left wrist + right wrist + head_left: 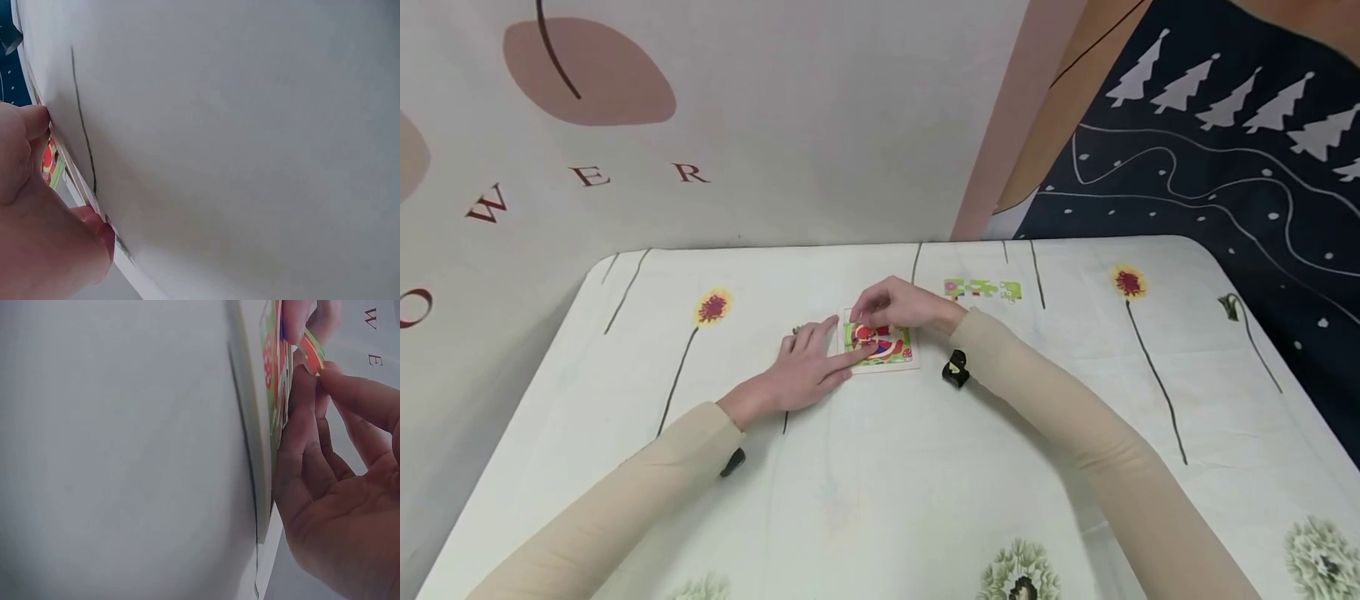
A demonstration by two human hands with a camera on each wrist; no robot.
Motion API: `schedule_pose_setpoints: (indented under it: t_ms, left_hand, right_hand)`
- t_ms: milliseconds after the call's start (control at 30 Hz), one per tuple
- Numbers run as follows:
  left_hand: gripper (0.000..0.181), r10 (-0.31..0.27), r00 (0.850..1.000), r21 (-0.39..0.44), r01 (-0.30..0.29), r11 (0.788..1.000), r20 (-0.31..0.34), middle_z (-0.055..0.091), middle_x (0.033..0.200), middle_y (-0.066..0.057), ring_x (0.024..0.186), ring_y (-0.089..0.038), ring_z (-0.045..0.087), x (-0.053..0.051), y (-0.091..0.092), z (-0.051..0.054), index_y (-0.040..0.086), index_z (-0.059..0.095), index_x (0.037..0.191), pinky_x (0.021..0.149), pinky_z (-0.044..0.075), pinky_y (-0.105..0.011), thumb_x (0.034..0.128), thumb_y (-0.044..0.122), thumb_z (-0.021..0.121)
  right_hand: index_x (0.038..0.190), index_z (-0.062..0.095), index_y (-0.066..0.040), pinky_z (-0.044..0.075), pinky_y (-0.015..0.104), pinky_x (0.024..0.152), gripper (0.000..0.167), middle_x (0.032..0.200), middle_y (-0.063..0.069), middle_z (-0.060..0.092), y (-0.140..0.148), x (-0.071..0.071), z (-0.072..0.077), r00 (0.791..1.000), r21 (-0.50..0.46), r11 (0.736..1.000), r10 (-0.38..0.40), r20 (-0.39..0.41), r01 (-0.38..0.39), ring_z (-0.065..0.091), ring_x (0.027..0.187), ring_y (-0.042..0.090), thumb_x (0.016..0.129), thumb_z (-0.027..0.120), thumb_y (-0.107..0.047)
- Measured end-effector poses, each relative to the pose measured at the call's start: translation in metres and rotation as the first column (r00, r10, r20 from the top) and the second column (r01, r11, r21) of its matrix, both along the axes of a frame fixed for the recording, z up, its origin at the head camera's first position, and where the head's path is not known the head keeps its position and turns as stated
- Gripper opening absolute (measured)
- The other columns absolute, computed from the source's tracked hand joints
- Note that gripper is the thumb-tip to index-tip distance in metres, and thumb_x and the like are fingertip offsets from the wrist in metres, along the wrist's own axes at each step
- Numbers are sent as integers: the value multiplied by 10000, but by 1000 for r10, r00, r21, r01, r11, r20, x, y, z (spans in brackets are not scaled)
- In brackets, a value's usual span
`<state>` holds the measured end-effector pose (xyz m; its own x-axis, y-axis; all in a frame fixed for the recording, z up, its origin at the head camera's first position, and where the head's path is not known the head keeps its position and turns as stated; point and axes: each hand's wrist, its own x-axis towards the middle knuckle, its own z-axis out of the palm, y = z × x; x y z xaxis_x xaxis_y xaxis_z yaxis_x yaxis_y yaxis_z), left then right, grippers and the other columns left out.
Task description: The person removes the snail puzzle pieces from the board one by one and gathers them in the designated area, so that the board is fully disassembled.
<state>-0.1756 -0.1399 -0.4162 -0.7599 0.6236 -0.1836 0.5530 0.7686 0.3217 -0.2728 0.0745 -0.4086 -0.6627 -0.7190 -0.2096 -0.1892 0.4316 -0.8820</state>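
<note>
A small jigsaw puzzle in a pale tray lies on the table, its picture mostly red and green. My left hand rests at the tray's left side, one finger stretched across the picture and touching it. In the left wrist view that hand partly hides the puzzle. Above the tray's upper left part, my right hand pinches a puzzle piece. The right wrist view shows this red and green puzzle piece tilted up between thumb and fingertip.
Several loose green puzzle pieces lie near the table's far edge, right of the tray. The white tablecloth carries printed flowers. Behind the table hangs a pale patterned cloth, with a dark one at right.
</note>
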Motion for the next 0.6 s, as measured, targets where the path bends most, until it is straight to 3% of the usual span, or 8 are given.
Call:
schedule_pose_setpoints:
  t_ms: [400,600]
  left_hand:
    - [463,25,998,21,-27,999,64,28,1564,-239,1366,-418,101,-2,0,2,348,383,1485,960,180,-577,1026,329,438]
    - [465,28,997,29,-30,999,71,21,1566,-229,1367,-409,94,-2,-1,1,349,380,1486,947,186,-557,1026,326,441]
  right_hand:
    - [1076,702,-23,430,292,842,187,996,62,681,9,-1,2,999,-30,999,-44,-2,44,580,925,178,923,594,-15]
    - [1077,700,-3,451,275,758,196,943,70,679,16,-2,2,998,-47,997,-63,-10,62,570,818,169,911,596,-2]
